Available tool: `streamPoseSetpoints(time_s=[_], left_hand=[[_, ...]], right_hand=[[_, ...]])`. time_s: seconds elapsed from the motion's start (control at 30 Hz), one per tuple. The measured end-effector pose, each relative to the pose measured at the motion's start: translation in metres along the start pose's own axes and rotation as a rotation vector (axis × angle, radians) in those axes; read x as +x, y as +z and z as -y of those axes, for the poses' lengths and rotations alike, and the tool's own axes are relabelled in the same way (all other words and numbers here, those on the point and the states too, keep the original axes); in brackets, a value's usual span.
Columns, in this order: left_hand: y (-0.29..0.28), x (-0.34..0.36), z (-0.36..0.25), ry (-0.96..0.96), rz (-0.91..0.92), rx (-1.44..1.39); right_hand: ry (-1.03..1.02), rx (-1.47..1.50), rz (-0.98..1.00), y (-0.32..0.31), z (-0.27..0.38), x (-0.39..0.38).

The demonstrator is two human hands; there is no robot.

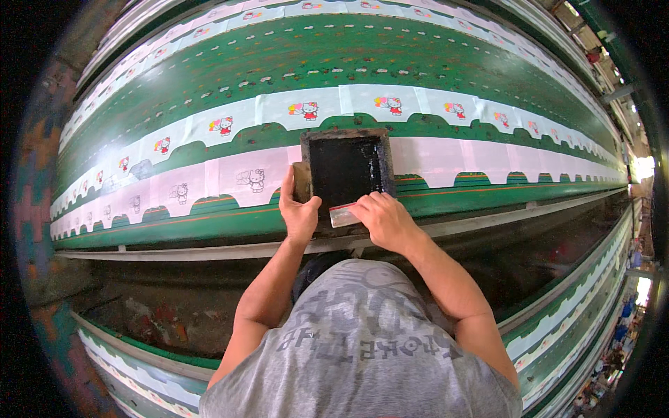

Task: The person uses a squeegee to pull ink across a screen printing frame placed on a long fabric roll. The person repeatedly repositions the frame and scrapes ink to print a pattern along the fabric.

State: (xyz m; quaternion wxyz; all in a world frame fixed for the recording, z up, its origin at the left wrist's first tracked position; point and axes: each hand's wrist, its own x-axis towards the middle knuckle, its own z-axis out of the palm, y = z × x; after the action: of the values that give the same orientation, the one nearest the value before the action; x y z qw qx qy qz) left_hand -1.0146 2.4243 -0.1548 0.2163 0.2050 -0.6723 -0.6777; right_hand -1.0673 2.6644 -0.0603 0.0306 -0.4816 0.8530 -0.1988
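Note:
A dark wooden printing screen frame, its mesh black with ink, lies flat on a pale pink fabric piece on the long green printing table. My left hand grips the frame's near left edge. My right hand holds a pale squeegee at the frame's near edge, its blade against the inked mesh.
Two rows of fabric pieces run along the table; those to the left carry cartoon cat outlines, the far row coloured cat prints. A metal rail edges the table. Another green table curves behind me at the right.

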Motion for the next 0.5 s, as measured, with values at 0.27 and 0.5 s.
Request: streamPoseSetpoints(time_s=[0.27,0.5], left_hand=[[-0.005,0.004,0.013,0.020,0.038,-0.095],[-0.017,0.008,0.009,-0.029,0.113,-0.116]], right_hand=[[0.088,0.090,0.151,-0.016,-0.062,0.082],[0.149,0.044,-0.053,-0.001,-0.086,0.121]])
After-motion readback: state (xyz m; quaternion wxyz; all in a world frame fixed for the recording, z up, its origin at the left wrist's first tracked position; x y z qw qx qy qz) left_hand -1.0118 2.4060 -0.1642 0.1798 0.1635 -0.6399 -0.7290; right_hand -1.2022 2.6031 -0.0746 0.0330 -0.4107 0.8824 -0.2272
